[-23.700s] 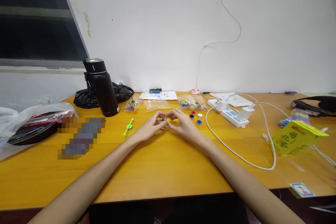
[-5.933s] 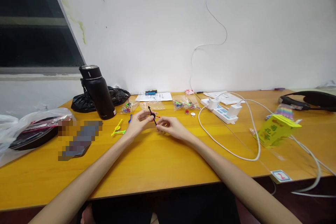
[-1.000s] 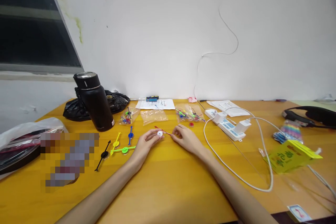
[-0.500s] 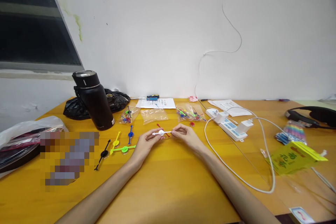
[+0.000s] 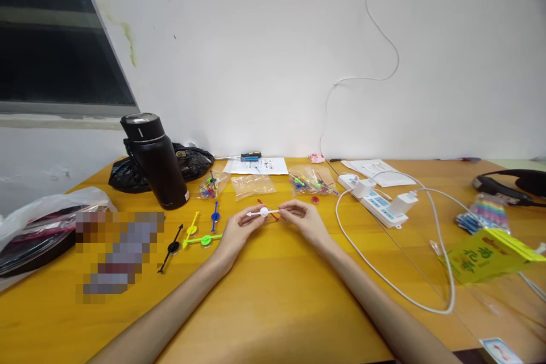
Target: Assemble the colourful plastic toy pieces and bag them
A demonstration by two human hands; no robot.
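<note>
Just above the table, a white arrow spinner (image 5: 264, 212) is held between both hands. My left hand (image 5: 239, 230) is closed on its round hub, with the arrowhead reaching over the fingers. My right hand (image 5: 305, 222) pinches the tail end between thumb and fingertips. Behind it a red arrow (image 5: 275, 215) lies on the table, partly covered by the white one. To the left of my left hand lie a green arrow spinner (image 5: 206, 240), a yellow one (image 5: 191, 230), a blue one (image 5: 215, 216) and a black one (image 5: 173, 247).
Plastic bags of small coloured parts (image 5: 313, 180) lie behind the hands, near a red disc (image 5: 315, 200). At left stands a black flask (image 5: 158, 165). A white power strip (image 5: 379, 208) with a looping cable and a yellow packet (image 5: 490, 256) are at right.
The view has shifted slightly, so the table's things appear a little further right. Both hands keep the white spinner in nearly the same pose.
</note>
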